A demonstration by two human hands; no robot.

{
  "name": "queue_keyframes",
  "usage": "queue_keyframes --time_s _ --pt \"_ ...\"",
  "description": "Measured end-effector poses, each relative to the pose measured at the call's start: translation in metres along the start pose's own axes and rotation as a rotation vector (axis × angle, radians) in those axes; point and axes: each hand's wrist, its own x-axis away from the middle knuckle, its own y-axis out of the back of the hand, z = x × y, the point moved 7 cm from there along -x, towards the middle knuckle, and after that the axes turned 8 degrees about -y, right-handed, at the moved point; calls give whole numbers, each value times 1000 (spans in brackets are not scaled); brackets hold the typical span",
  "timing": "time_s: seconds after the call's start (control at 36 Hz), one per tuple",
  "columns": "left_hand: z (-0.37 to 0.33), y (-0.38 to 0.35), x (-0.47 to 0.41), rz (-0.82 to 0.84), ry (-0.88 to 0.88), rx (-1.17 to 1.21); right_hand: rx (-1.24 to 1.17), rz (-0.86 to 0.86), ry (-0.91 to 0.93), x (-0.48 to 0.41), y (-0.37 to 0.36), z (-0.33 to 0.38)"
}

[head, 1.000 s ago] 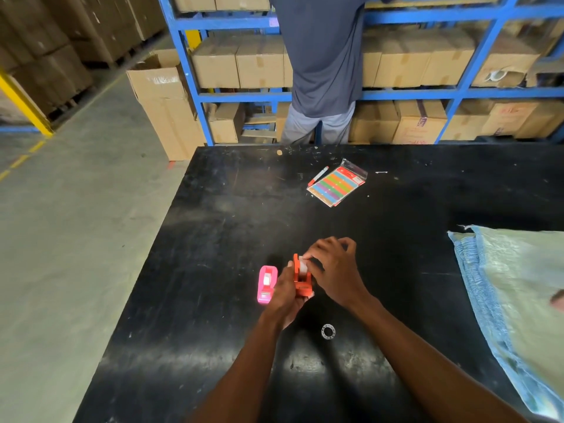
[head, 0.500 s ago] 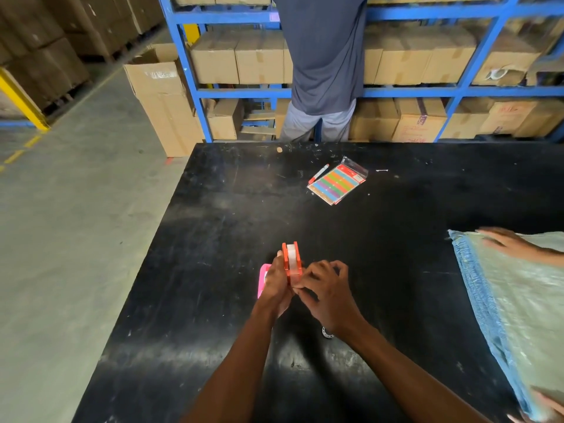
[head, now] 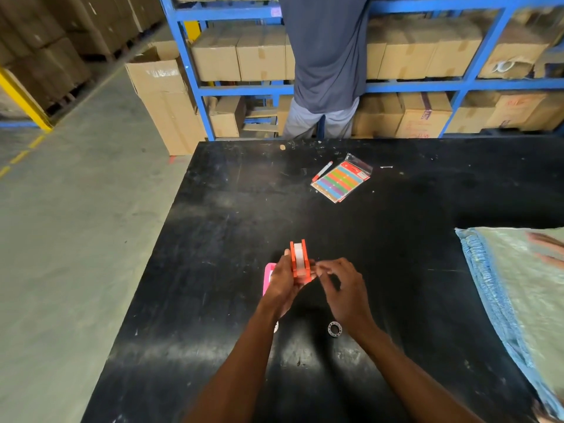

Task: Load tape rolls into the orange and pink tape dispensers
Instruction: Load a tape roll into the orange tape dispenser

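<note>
Small orange plastic tape dispenser (head: pixel 299 264) w/ a clear tape roll seated between its two side walls, held upright above a black table (head: pixel 232 227). Left hand (head: pixel 282 285) clamps its side. Right hand (head: pixel 343 288) just beside it, fingertips pinched together. Pink plastic tape dispenser (head: pixel 268 279) lies behind left hand. Small clear tape ring (head: pixel 334 329) on table near right wrist.
</note>
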Motion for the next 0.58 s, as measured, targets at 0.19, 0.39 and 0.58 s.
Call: queue_keyframes --time_s 0.19,0.39,0.58 --pt "6 -7 -2 25 -137 -276 -162 240 -302 -14 -28 -37" --pt "29 3 -14 -41 -159 -461 -143 254 -365 -7 -43 -59" --pt "45 7 -23 -98 -212 -621 -58 291 -437 -5 -59 -78"
